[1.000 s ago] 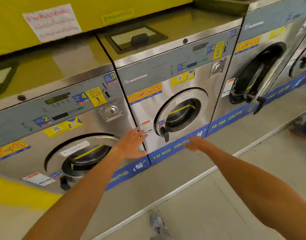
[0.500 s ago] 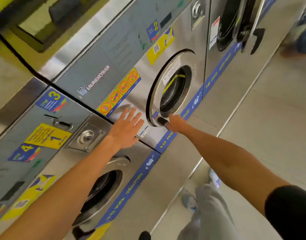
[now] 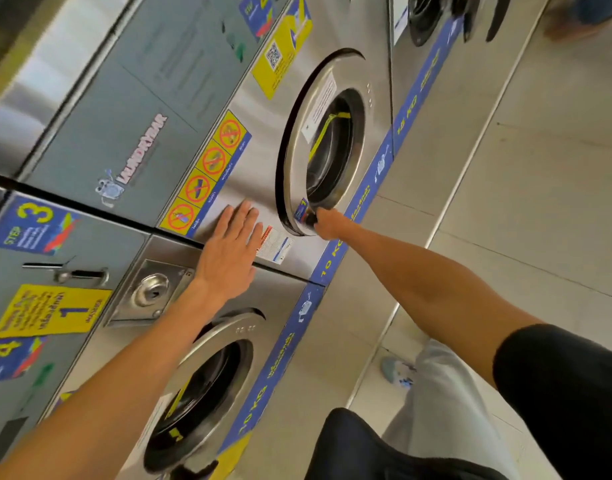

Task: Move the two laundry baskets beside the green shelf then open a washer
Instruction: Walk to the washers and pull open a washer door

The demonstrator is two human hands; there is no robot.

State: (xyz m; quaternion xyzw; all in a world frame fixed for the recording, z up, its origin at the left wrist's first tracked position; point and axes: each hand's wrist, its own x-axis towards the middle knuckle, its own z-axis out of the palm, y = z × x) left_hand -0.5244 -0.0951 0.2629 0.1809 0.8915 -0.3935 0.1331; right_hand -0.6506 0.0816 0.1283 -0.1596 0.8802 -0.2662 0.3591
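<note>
Neither the 2 baskets nor the green shelf is in view, so that part cannot be judged from here. The work in hand looks like the last step, opening a washer [image 3: 332,98]. The right hand [image 3: 327,225] is closed around the handle [image 3: 309,216] at the door [image 3: 318,143] rim's lower edge. The left hand [image 3: 228,252] lies flat, fingers together, on the steel front beside it. The door looks barely ajar at most; it must swing wide.

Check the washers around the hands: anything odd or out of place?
Nothing looks damaged or spilled. The only thing that stands out is the far washer's door, hanging open while the other two are shut. The right hand grips the middle door's handle; the left hand lies flat on the panel.
</note>
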